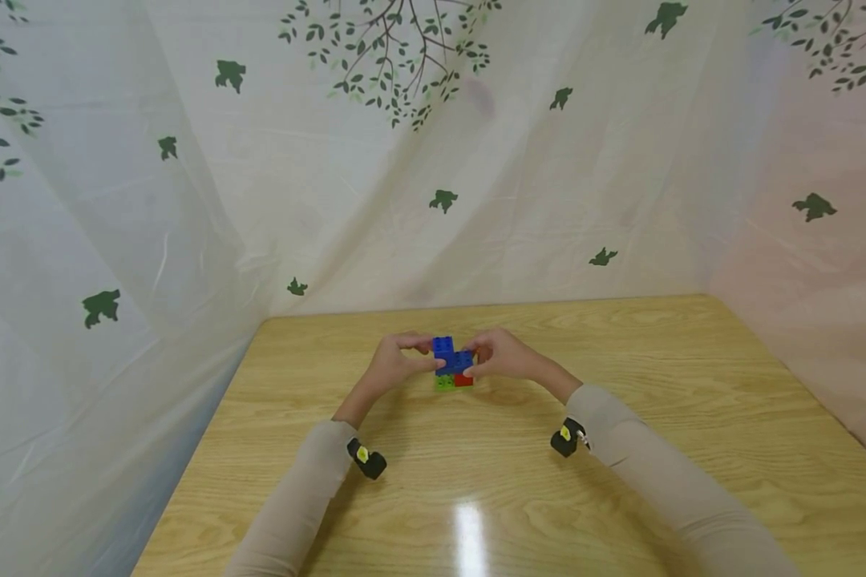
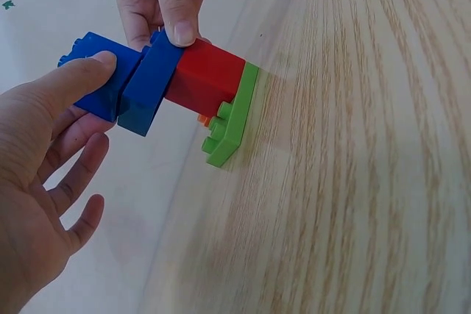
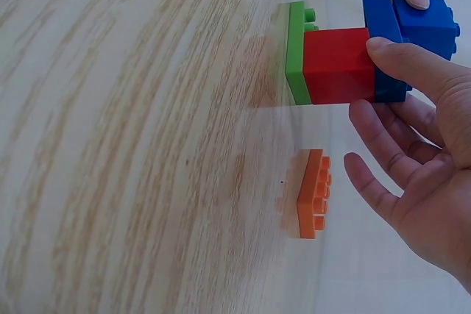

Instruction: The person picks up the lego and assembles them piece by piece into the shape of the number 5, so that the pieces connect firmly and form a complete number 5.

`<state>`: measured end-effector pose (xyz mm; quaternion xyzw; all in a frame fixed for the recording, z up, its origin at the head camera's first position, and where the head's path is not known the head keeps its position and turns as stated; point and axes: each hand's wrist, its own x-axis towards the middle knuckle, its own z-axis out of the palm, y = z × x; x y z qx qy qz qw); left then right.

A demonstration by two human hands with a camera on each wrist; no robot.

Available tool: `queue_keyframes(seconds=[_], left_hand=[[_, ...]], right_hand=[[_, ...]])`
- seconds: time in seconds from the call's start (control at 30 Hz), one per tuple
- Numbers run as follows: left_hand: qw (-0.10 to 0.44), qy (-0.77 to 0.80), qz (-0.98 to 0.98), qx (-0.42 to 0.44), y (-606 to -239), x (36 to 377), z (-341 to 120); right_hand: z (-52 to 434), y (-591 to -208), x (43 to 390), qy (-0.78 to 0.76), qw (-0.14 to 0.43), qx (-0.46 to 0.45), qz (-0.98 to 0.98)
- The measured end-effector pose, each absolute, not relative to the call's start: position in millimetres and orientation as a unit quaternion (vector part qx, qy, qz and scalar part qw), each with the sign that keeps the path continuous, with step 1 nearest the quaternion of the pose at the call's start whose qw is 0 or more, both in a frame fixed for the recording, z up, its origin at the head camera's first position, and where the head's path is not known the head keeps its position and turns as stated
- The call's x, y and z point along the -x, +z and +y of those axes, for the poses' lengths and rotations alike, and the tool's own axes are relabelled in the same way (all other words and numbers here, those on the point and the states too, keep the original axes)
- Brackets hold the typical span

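A stack of toy building bricks stands on the table: a flat green brick at the bottom, a red brick over one end of it, and a flat blue brick across the red. Above the flat one's left part is a taller blue brick, pinched between the thumb and fingers of my left hand. A thin gap line shows between the two blue bricks; whether they are locked together I cannot tell. My right hand pinches the flat blue brick's right end, its thumb close to the red brick.
A flat orange brick lies studs up on the wooden table, beside the stack under my right hand; the head view hides it. A pale sheet with leaf and bird prints hangs behind the table and along its sides.
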<state>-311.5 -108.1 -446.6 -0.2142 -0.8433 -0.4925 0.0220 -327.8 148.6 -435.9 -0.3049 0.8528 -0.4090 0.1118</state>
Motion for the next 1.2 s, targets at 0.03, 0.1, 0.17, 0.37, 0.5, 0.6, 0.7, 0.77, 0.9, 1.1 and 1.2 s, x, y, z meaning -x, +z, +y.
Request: queue_keyframes(seconds=[0.03, 0.1, 0.17, 0.37, 0.5, 0.6, 0.7, 0.77, 0.9, 1.1, 1.2], left_hand=[[0.022, -0.492, -0.844, 0.213, -446.6, 311.5, -108.2], [0.021, -0.492, -0.844, 0.212, -446.9, 311.6, -108.3], [0.019, -0.491, -0.845, 0.21, -447.2, 311.6, -108.6], [0.017, -0.491, -0.845, 0.211, -447.5, 311.8, -109.5], [0.013, -0.492, -0.845, 0.209, -447.9, 313.3, -110.1], [0.013, -0.494, -0.843, 0.215, -448.0, 314.5, -110.3], [0.014, -0.499, -0.839, 0.219, -448.3, 315.1, -110.3], [0.015, -0.502, -0.836, 0.22, -448.6, 315.3, -109.9], [0.016, -0.508, -0.834, 0.213, -449.4, 315.3, -109.4], [0.017, -0.506, -0.837, 0.208, -449.6, 315.5, -108.6], [0.016, -0.504, -0.839, 0.206, -449.3, 315.5, -108.6]], right_hand=[[148.6, -436.2, 328.0, -0.408, 0.111, 0.306, 0.853], [148.5, -436.7, 328.4, -0.407, 0.109, 0.307, 0.854], [148.5, -436.9, 328.9, -0.405, 0.108, 0.308, 0.854], [148.0, -436.6, 328.6, -0.405, 0.11, 0.307, 0.854], [147.9, -436.3, 328.3, -0.403, 0.11, 0.307, 0.855], [147.7, -435.5, 328.1, -0.405, 0.113, 0.307, 0.854], [147.7, -435.5, 328.7, -0.405, 0.116, 0.304, 0.854], [148.1, -436.1, 329.6, -0.403, 0.115, 0.304, 0.855], [148.4, -438.0, 331.7, -0.399, 0.11, 0.305, 0.858], [148.0, -439.3, 332.7, -0.402, 0.112, 0.307, 0.855], [148.0, -438.8, 332.4, -0.403, 0.113, 0.308, 0.854]])
